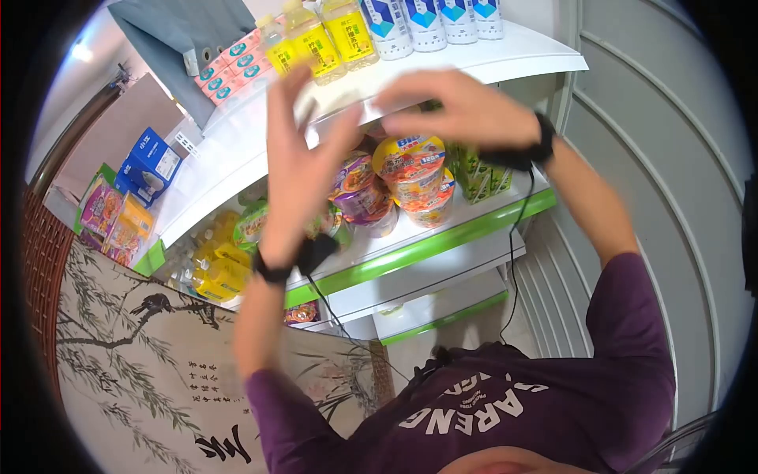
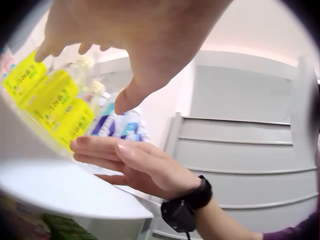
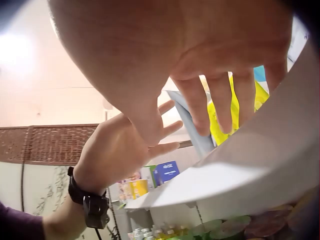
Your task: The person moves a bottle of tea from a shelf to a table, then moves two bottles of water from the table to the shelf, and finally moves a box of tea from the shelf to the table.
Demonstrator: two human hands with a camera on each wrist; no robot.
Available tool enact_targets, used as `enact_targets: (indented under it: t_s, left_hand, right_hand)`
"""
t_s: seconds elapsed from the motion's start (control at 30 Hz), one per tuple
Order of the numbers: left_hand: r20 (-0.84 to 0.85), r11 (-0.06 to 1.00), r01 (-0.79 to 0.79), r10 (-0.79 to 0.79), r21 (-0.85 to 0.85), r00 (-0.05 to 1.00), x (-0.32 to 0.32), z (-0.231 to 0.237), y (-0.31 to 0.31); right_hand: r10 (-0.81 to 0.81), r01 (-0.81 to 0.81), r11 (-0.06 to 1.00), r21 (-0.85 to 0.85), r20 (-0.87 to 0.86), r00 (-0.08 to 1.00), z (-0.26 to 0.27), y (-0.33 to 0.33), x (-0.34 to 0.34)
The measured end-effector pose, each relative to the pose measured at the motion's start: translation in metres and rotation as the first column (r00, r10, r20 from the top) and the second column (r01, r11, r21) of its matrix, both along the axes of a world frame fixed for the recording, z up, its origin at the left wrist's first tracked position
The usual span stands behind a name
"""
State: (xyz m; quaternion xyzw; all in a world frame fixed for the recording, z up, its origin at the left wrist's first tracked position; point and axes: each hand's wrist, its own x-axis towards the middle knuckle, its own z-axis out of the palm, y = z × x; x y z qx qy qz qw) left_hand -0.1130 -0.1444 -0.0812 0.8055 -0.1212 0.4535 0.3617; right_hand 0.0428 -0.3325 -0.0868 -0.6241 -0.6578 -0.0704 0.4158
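Observation:
Both hands are raised in front of the top shelf with nothing in their grasp. In the head view my left hand (image 1: pixel 298 166) has its fingers spread and pointing up, somewhat blurred, near the yellow-labelled drink bottles (image 1: pixel 317 49). My right hand (image 1: pixel 462 109) reaches in from the right, fingers extended toward the left hand, overlapping the shelf edge. The left wrist view shows the right hand (image 2: pixel 145 165) flat and side-on below the left hand's thumb, with the yellow-labelled bottles (image 2: pixel 55 97) beyond. In the right wrist view the left hand's fingers (image 3: pixel 172 131) are apart.
Blue-and-white bottles (image 1: pixel 426 22) and pink tissue packs (image 1: pixel 230 71) stand on the white top shelf (image 1: pixel 229 170). Below sit stacked instant noodle cups (image 1: pixel 410 170), green cartons (image 1: pixel 483 178) and yellow drink bottles (image 1: pixel 221 268). A blue box (image 1: pixel 150 166) stands left; cables hang from both wrists.

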Motion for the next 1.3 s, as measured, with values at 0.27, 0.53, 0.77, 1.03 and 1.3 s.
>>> enact_targets:
  t_s: [0.27, 0.53, 0.77, 1.03, 1.3]
  left_hand:
    - [-0.538, 0.730, 0.099, -0.582, -0.677, 0.610, -0.087, -0.337, -0.078]
    - [-0.731, 0.753, 0.322, -0.648, -0.574, 0.215, -0.072, -0.382, -0.159]
    - [-0.542, 0.265, 0.591, -0.760, -0.762, -0.358, -0.049, -0.395, -0.228]
    - [-0.665, -0.014, 0.722, -0.377, -0.692, -0.645, -0.125, -0.399, -0.324]
    - [-0.789, -0.405, 0.809, -0.271, -0.425, -0.551, -0.258, -0.361, -0.438]
  right_hand:
    - [-0.116, 0.020, 0.986, -0.164, -0.602, 0.790, -0.296, -0.091, -0.123]
    - [-0.333, 0.475, 0.852, -0.221, -0.928, 0.166, -0.405, -0.156, -0.233]
    - [-0.346, 0.705, 0.691, -0.162, -0.930, 0.125, -0.384, -0.204, -0.303]
    - [-0.533, 0.928, 0.271, -0.256, -0.843, -0.077, -0.375, -0.200, -0.453]
    - [-0.501, 0.905, -0.241, -0.350, -0.754, -0.425, -0.363, -0.238, -0.595]
